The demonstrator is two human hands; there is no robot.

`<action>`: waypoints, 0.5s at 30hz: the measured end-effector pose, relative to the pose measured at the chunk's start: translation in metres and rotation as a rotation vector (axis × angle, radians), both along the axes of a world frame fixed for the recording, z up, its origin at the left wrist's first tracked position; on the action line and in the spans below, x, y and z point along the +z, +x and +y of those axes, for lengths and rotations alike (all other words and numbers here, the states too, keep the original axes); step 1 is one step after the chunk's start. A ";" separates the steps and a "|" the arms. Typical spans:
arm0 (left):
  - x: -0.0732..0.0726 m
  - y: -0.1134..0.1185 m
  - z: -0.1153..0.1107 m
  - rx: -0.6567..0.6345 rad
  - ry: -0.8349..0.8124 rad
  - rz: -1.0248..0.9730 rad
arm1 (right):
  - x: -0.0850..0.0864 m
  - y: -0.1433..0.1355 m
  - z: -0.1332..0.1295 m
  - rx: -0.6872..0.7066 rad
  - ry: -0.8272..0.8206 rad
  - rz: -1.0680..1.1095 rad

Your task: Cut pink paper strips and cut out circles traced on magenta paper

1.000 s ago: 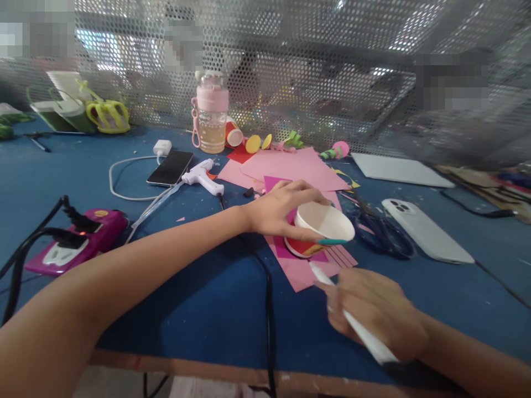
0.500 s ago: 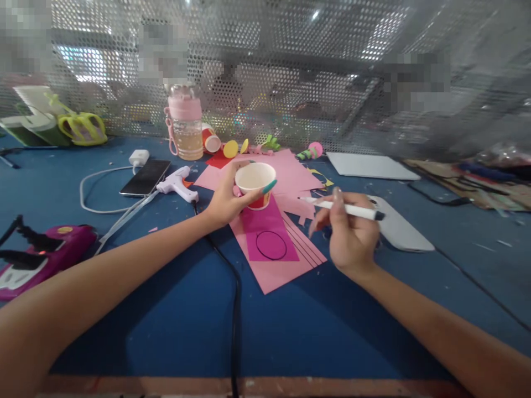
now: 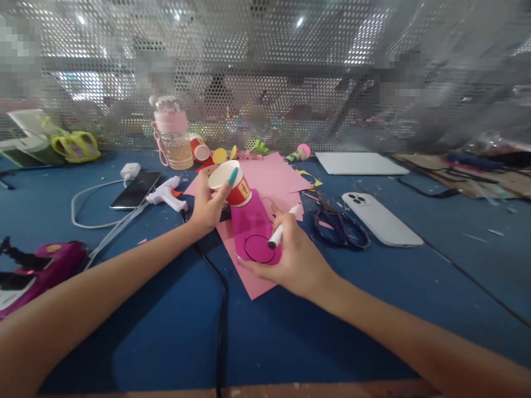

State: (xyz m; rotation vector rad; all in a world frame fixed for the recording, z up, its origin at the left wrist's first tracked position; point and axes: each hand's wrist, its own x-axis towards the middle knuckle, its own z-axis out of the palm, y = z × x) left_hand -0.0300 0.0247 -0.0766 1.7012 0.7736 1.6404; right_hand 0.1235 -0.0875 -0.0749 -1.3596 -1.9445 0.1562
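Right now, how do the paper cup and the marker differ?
- Grip: the paper cup is in the left hand, the marker in the right hand.
- Shape: cup wide and open-mouthed; marker slim.
- Color: cup red outside, white inside; marker white with a black end.
Shared: both held, both tilted, both partly white.

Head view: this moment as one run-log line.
left hand: holds tilted paper cup | right hand: holds white marker, at magenta sheet | magenta sheet: black circle drawn, over pink paper
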 end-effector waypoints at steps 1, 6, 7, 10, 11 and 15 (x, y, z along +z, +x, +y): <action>0.000 0.000 0.000 0.002 0.005 0.000 | -0.001 -0.007 -0.002 -0.045 0.014 -0.031; 0.001 -0.002 0.000 0.031 0.010 0.012 | -0.004 -0.018 -0.002 -0.081 0.020 -0.119; 0.001 -0.002 0.000 0.046 0.022 0.007 | -0.003 -0.016 -0.002 -0.073 -0.020 -0.117; 0.003 -0.003 -0.001 0.078 0.063 -0.031 | 0.004 -0.003 -0.001 -0.004 -0.190 -0.107; 0.005 -0.003 -0.002 0.081 0.069 -0.051 | 0.007 0.002 0.000 0.041 -0.244 -0.098; 0.019 -0.005 -0.001 0.074 0.045 -0.098 | 0.017 0.026 0.007 0.250 -0.329 -0.099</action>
